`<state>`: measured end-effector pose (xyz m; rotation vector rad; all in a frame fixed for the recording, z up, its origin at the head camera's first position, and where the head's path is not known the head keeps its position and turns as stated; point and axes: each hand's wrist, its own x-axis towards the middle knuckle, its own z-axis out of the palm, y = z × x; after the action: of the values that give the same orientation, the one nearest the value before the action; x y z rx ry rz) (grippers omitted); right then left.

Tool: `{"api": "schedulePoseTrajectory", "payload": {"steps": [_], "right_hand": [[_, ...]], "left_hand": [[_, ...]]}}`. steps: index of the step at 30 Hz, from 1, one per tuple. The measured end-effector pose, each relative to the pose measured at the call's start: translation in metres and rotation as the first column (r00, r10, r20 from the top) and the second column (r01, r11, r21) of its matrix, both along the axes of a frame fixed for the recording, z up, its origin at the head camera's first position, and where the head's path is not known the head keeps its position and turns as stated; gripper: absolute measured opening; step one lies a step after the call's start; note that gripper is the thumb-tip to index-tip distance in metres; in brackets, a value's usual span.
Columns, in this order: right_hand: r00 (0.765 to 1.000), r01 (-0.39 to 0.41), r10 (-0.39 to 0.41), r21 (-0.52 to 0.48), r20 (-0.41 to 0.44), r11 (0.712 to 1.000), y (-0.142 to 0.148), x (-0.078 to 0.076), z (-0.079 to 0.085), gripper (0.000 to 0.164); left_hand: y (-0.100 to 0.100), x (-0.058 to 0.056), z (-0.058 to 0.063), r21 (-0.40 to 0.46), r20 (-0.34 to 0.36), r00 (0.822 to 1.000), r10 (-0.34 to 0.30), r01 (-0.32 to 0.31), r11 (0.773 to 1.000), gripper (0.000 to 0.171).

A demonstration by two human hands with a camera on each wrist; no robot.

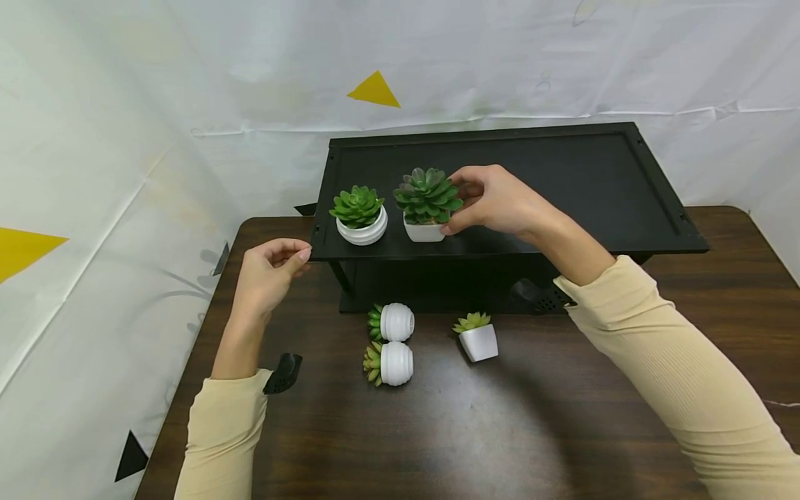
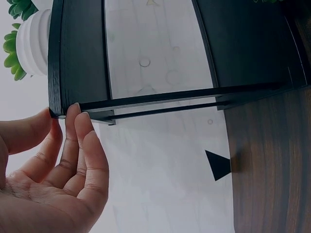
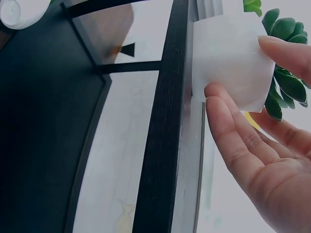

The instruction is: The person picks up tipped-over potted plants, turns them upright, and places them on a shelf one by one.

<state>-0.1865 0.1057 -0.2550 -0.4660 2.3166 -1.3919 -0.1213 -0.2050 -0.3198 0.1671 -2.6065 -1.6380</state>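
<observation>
At the front left corner of a black two-tier shelf [image 1: 531, 187], my left hand [image 1: 265, 274] pinches the top board between thumb [image 2: 29, 131] and fingers. My right hand [image 1: 500, 201] holds a dark green succulent in a square white pot [image 1: 425, 231] by its right side, thumb toward the front. In the right wrist view the base of this pot [image 3: 233, 58] is right at the board's surface. Just left of it, a bright green succulent in a round white pot [image 1: 362, 232] stands upright on the same board.
On the brown wooden table [image 1: 450, 430], in front of the shelf, two round white potted succulents [image 1: 396, 322] lie on their sides. A square white potted succulent [image 1: 479, 342] lies tilted to their right. White sheeting [image 1: 281, 62] hangs behind and at the left.
</observation>
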Motion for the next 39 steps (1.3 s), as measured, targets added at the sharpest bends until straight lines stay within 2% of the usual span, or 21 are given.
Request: {"api": "schedulePoseTrajectory", "payload": {"steps": [26, 33, 39], "right_hand": [[1.000, -0.022, 0.022, -0.036, 0.008, 0.999, 0.004, 0.004, -0.001, 0.057], [1.000, -0.010, 0.010, -0.006, 0.008, 1.000, 0.006, 0.007, 0.002, 0.062], [1.000, -0.001, 0.001, 0.029, 0.005, 1.000, 0.010, 0.011, 0.005, 0.060]], "left_hand": [[0.001, 0.002, 0.001, -0.005, 0.020, 1.000, -0.007, 0.007, 1.000, 0.021], [0.001, 0.002, 0.001, -0.002, 0.017, 1.000, -0.004, 0.004, 1.000, 0.021], [0.001, 0.002, 0.000, 0.002, 0.020, 1.000, -0.004, 0.004, 1.000, 0.021]]}}
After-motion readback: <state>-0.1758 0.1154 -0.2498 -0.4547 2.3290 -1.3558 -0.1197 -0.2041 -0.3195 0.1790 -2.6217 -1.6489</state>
